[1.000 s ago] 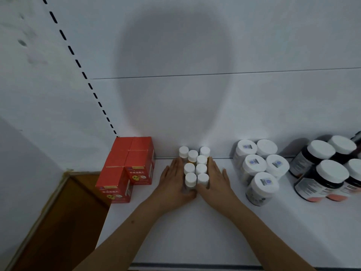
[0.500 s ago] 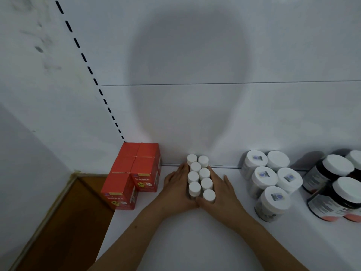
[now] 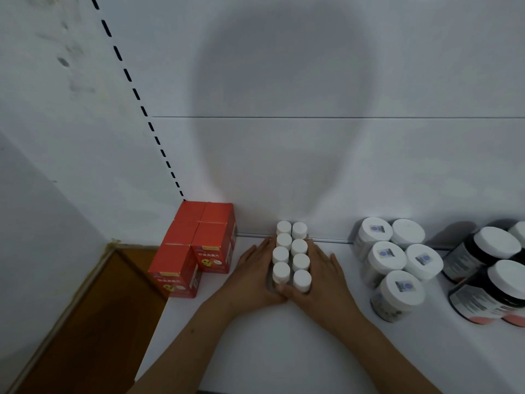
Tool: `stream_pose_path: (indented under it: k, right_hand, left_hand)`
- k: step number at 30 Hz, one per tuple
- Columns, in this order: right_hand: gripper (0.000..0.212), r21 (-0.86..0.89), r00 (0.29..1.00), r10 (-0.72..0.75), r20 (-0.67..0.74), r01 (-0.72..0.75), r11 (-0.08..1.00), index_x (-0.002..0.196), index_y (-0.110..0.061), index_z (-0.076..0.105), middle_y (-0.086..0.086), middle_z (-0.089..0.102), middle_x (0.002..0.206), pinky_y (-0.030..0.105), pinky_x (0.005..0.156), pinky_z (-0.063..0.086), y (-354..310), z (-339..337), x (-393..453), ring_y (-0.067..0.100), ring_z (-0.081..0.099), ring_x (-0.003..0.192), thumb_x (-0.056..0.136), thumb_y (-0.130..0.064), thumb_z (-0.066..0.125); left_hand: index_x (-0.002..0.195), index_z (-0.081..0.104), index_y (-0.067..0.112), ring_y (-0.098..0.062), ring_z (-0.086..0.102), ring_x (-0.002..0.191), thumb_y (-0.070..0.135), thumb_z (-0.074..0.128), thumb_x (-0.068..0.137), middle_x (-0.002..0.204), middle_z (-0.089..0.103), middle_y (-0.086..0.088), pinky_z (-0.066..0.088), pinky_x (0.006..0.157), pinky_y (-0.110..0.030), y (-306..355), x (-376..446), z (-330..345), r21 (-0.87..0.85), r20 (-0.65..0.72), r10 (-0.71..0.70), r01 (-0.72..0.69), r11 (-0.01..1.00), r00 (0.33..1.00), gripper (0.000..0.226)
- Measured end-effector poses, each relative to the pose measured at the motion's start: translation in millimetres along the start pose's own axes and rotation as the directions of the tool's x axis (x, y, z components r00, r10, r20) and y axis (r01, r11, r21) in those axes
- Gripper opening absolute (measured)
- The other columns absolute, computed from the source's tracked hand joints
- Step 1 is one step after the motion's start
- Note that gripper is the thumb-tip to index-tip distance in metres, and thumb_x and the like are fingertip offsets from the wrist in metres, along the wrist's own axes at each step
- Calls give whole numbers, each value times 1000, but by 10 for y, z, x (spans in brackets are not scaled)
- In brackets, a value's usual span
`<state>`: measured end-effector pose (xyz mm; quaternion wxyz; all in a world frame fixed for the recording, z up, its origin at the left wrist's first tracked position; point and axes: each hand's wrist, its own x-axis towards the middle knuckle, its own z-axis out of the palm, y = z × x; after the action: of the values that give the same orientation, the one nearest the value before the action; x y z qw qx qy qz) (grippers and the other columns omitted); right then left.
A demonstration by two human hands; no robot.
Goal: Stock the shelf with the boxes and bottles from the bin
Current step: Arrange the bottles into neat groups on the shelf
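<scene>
Your left hand [image 3: 252, 275] and right hand [image 3: 318, 275] press flat, fingers straight, against the small bottles [image 3: 291, 255] between them on the shelf [image 3: 284, 351]; red boxes [image 3: 199, 245] stand left of your fingers; the bin isn't visible

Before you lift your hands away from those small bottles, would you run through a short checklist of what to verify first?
1. Small white-capped bottles in two straight rows: ok.
2. Left hand and right hand flat against the rows' sides, fingers straight: ok.
3. Back pair against the shelf's rear wall: cannot tell.
4. Gap to the red boxes on the left: ok, bare shelf between.
5. Gap to the white jars on the right: ok.
6. All small bottles upright: ok by the caps; bodies are hidden.
</scene>
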<state>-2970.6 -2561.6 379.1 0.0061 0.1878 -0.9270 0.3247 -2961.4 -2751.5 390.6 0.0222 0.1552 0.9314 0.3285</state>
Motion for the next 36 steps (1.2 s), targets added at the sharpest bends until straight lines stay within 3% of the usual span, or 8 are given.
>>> stream_pose_path:
  k: [5,10,14,18,23,29,32,36]
  right_hand:
    - [118,-254,980,80,180,-32,967,155,-12,-12,-4,-10,164,36,120,-13,35,-132,-241,2,-18,144,65,-86,7]
    - [98,-296,980,44,194,16,955,157,-19,-4,-6,-8,164,37,120,-14,99,-126,-202,5,-17,147,78,-76,-5]
    - [117,-360,978,39,206,39,932,157,-16,-8,-2,-10,165,40,121,-13,94,-100,-155,9,-17,149,64,-84,-27]
    - [108,-265,969,33,244,34,964,156,-15,-12,-5,-13,164,32,120,-14,76,-204,-246,6,-18,148,72,-84,-5]
    - [88,-303,966,2,259,80,950,156,-13,-8,-2,-8,165,33,120,-14,23,-158,-333,6,-16,149,82,-60,-9]
    - [119,-195,972,11,233,36,980,156,-15,-10,-5,-11,165,30,120,-13,17,-154,-316,4,-16,149,63,-86,-26]
    - [121,-25,979,35,200,-30,999,157,-16,-7,-6,-6,165,28,121,-8,-78,-302,-249,1,-12,148,65,-94,-8]
    - [101,116,988,100,120,-114,987,157,-9,7,0,16,163,31,122,9,-187,-382,19,15,11,151,86,-80,22]
  left_hand:
    - [155,4,35,-3,11,149,64,72,70,161,14,18,19,121,-45,5,-2,21,57,-7,2,-1,998,1000,113]
    - [158,-2,23,-4,-9,150,70,48,84,166,-1,7,5,124,-39,-18,-97,100,258,12,46,-48,965,999,100]
    - [158,-1,17,-9,-11,151,67,39,90,166,-2,1,3,124,-40,-26,-154,125,338,17,75,-77,938,997,93]
    - [158,-1,17,-10,-14,151,57,36,93,166,-5,0,0,124,-39,-13,-210,112,356,39,81,-90,930,996,85]
    - [158,1,19,-11,-11,151,51,31,93,164,-5,4,-1,124,-41,1,-200,110,372,44,92,-102,923,995,78]
    - [157,-7,20,-10,-19,149,68,36,85,165,-12,3,-3,123,-39,40,-177,117,328,56,15,-33,944,998,97]
    - [156,-12,21,-14,-20,149,84,36,75,163,-18,2,-7,123,-32,99,-123,126,291,40,-78,63,955,996,114]
    - [157,-9,26,-17,-8,152,90,33,70,166,-7,1,2,123,-41,89,-14,203,352,-18,-105,104,930,994,116]
